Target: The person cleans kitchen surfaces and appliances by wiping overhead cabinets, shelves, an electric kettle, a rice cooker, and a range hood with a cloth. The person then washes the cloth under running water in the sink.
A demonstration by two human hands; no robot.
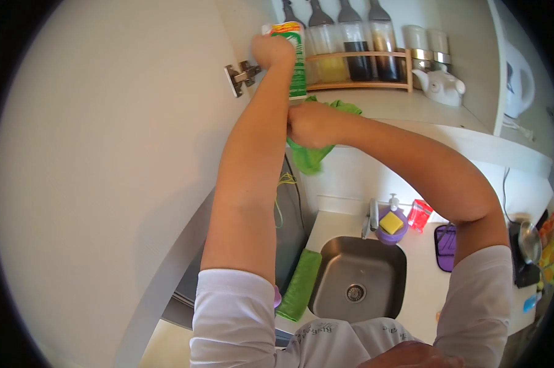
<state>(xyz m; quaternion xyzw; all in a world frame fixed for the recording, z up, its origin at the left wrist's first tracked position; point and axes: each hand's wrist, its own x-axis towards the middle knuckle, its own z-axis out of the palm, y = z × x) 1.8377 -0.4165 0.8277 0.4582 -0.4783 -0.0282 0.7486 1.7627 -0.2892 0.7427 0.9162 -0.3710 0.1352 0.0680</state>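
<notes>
My left hand (pixel 273 51) is raised into the open wall cupboard, its fingers closed on a green and white package (pixel 298 64) with red and yellow print at its top. The package is upright beside the bottle rack, and my hand covers part of it. Just below, at the front edge of the cupboard shelf (pixel 381 110), my right hand (pixel 313 125) is closed around a bright green cloth (pixel 309 158). Part of the cloth lies over the shelf edge and part hangs beneath the hand.
A wooden rack (pixel 358 87) holds several bottles (pixel 354 43). Right of it stand a white teapot (pixel 441 84) and jars (pixel 417 46). The open cupboard door (pixel 117 153) fills the left. Below are a sink (pixel 358 264), a faucet (pixel 372 218) and a yellow sponge (pixel 391 222).
</notes>
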